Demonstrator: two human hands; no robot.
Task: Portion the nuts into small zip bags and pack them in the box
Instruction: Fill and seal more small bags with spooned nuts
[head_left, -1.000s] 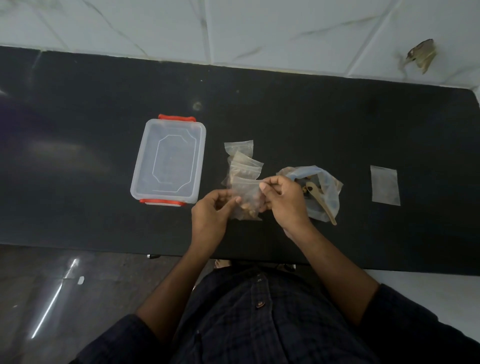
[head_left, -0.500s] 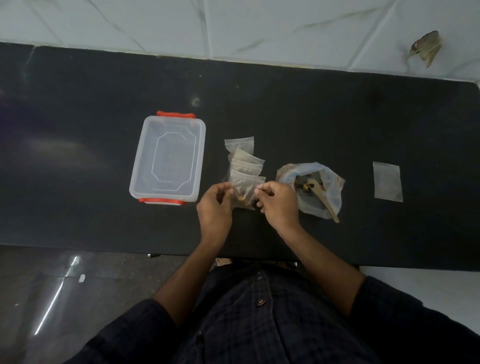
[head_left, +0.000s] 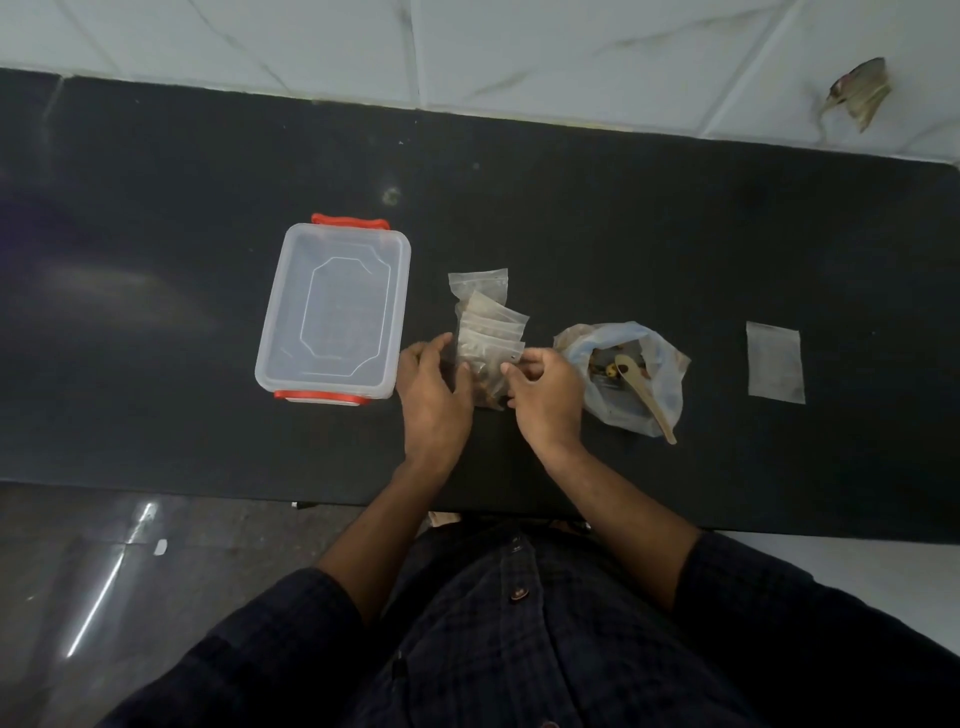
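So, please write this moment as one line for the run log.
both hands: left hand, right hand pinch filled zip bag | box empty | spoon in nut bag

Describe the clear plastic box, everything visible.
The clear plastic box is a translucent rectangular tub with rounded corners and red-orange clips on its far and near ends. It lies flat on the black table, left of the pile of small zip bags. Nothing shows inside. The left hand sits by its near right corner; contact unclear.
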